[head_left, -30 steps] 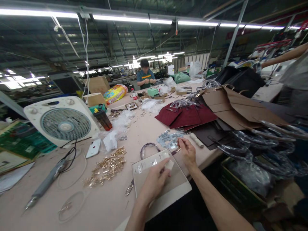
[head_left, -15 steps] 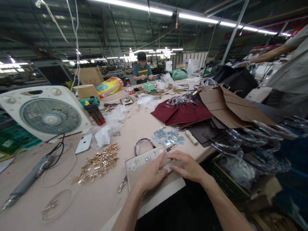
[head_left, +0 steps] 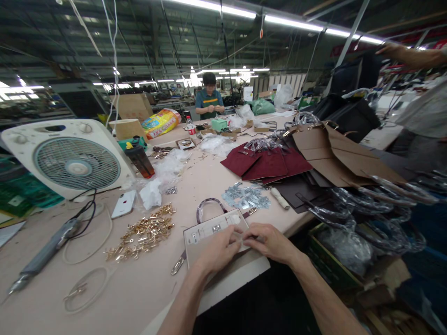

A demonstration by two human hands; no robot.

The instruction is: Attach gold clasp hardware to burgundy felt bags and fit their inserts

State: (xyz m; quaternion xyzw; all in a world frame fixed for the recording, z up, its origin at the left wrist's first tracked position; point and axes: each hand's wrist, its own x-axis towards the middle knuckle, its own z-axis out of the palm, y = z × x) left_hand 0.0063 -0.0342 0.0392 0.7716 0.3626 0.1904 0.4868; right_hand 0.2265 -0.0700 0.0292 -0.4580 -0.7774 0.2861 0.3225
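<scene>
A flat bag panel with a pale lining lies at the table's front edge, its wrapped dark handle pointing away from me. Small metal plates sit along its far edge, and a strap with a metal buckle sticks out at the left. My left hand rests over the panel's right half with its fingers curled. Close against it, my right hand is closed in a pinch at the panel's right edge. Whatever is between the fingertips of either hand is too small or hidden to make out.
Gold-coloured hardware lies left of the panel, near an electric screwdriver, phone and fan. Flat metal plates lie beyond. Maroon and brown bag pieces are stacked right. A co-worker sits opposite.
My stretched fingers have curled in, and both hands have drawn together over the panel's right side. At the far right, another person's arm has risen with a dark bag.
</scene>
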